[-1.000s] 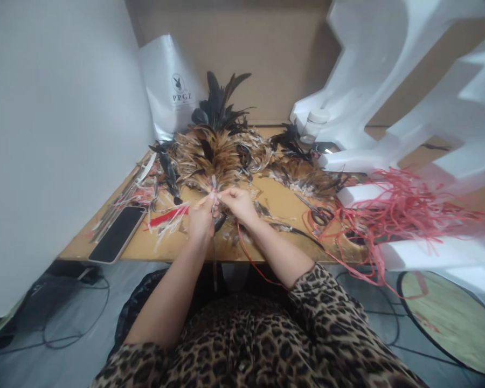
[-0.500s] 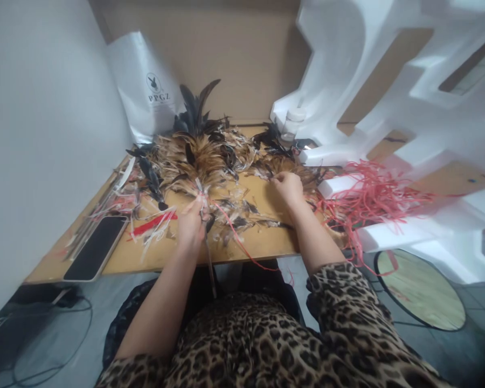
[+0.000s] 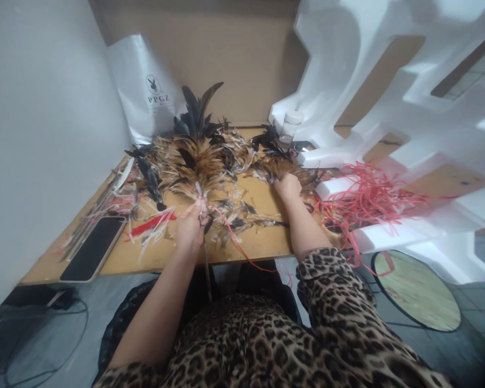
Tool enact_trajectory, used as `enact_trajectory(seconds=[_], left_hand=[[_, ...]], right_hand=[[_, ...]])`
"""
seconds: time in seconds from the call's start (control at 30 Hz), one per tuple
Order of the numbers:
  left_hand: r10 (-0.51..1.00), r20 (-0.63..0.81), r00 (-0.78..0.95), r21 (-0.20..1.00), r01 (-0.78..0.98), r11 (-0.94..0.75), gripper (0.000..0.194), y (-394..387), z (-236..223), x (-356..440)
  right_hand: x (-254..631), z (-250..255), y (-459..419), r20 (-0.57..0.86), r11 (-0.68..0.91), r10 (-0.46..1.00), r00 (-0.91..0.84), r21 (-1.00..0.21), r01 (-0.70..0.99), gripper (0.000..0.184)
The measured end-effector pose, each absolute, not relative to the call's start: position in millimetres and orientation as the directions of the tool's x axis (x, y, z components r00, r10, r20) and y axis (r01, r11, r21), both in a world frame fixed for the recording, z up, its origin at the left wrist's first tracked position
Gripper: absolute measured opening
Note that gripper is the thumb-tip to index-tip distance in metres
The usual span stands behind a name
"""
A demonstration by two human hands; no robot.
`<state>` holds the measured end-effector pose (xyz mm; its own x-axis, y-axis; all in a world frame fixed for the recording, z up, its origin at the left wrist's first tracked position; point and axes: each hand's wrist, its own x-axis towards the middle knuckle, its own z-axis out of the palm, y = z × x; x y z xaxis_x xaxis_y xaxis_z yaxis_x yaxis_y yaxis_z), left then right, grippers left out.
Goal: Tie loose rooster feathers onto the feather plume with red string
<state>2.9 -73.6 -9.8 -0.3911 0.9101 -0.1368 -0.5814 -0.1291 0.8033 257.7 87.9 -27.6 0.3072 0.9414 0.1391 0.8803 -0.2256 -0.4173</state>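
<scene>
My left hand [image 3: 191, 222] is closed around the thin stick [image 3: 208, 269] of a feather duster. Brown and black feathers [image 3: 202, 161] fan out above that hand, and the stick slants down toward my lap. Where the feathers meet the stick, a pink plastic strand [image 3: 232, 231] trails off to the right and over the table's front edge. My right hand [image 3: 289, 188] has its fingers curled together at the near edge of a pile of brown feathers [image 3: 281, 166]. What lies between those fingertips is hidden.
Loose feathers [image 3: 242, 215] litter the wooden table [image 3: 145, 258]. A phone [image 3: 92, 248] and red strips [image 3: 151, 223] lie left; a white bag [image 3: 149, 108] stands behind. Rightward are a clear jar [image 3: 291, 125], white foam [image 3: 327, 81], tangled pink strands [image 3: 367, 194] and a round stool [image 3: 416, 291].
My right hand has shifted slightly and stays at the brown feather pile. The left hand keeps its hold on the duster. The whole view has tilted a little.
</scene>
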Motion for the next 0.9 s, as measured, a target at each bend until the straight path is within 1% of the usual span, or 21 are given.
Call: enact_trajectory(seconds=[0.07, 0.13, 0.17, 0.2, 0.23, 0.27, 0.3, 0.33, 0.37, 0.43, 0.5, 0.6, 0.77, 0.9], left_hand=[[0.910, -0.137, -0.391, 0.803, -0.581, -0.129, 0.024, -73.3, -10.8, 2.5], [0.911, -0.134, -0.389, 0.803, -0.581, -0.130, 0.025, -72.6, -12.3, 2.0], [0.913, -0.131, -0.386, 0.804, -0.581, -0.131, 0.026, -72.1, -13.1, 1.8], [0.914, -0.128, -0.384, 0.805, -0.579, -0.131, 0.027, -71.5, -13.9, 1.9], [0.914, -0.127, -0.385, 0.806, -0.577, -0.131, 0.027, -70.8, -14.5, 2.2], [0.913, -0.129, -0.386, 0.808, -0.575, -0.129, 0.027, -70.2, -14.9, 2.8], [0.912, -0.133, -0.388, 0.810, -0.573, -0.126, 0.026, -69.6, -15.1, 3.8], [0.911, -0.139, -0.389, 0.811, -0.573, -0.121, 0.025, -69.1, -15.0, 5.1], [0.910, -0.143, -0.389, 0.811, -0.574, -0.117, 0.024, -68.8, -14.6, 6.7], [0.908, -0.152, -0.390, 0.813, -0.571, -0.109, 0.023, -68.8, -13.7, 10.3], [0.901, -0.156, -0.404, 0.824, -0.556, -0.106, 0.023, -69.4, -13.0, 13.5], [0.892, -0.144, -0.428, 0.845, -0.522, -0.113, 0.023, -70.9, -13.2, 15.7], [0.883, -0.099, -0.458, 0.870, -0.471, -0.147, 0.011, -74.0, -13.2, 13.4], [0.882, -0.092, -0.462, 0.891, -0.434, -0.134, 0.007, -75.9, -10.3, 14.0]], right_hand=[[262.3, -27.9, 87.7, 0.184, -0.188, 0.932, 0.312, -0.491, 0.851, 0.022], [265.1, -25.5, 86.0, 0.231, -0.100, 0.920, 0.315, -0.641, 0.761, 0.017], [265.1, -22.9, 84.2, 0.229, -0.047, 0.920, 0.319, -0.742, 0.669, 0.016], [263.9, -19.3, 81.5, 0.201, 0.000, 0.928, 0.313, -0.842, 0.540, 0.016], [261.2, -15.0, 77.9, 0.146, 0.029, 0.947, 0.286, -0.926, 0.377, 0.017], [257.0, -10.0, 73.0, 0.082, 0.037, 0.970, 0.229, -0.981, 0.192, 0.020], [251.4, -4.6, 66.9, 0.022, 0.021, 0.990, 0.136, -1.000, 0.009, 0.024], [244.2, 0.8, 59.7, -0.018, -0.014, 1.000, 0.022, -0.989, -0.150, 0.029], [235.7, 5.9, 51.4, -0.037, -0.062, 0.995, -0.095, -0.960, -0.273, 0.034], [215.2, 13.5, 32.9, -0.040, -0.165, 0.956, -0.289, -0.893, -0.420, 0.040], [191.4, 16.4, 14.4, -0.040, -0.250, 0.910, -0.412, -0.847, -0.470, 0.041], [155.8, 10.8, -6.2, -0.043, -0.308, 0.863, -0.503, -0.835, -0.455, 0.039], [117.7, -7.0, -15.6, -0.099, -0.297, 0.866, -0.490, -0.891, -0.344, 0.038], [107.6, -12.7, -15.9, -0.064, -0.252, 0.880, -0.471, -0.904, -0.347, 0.035]])
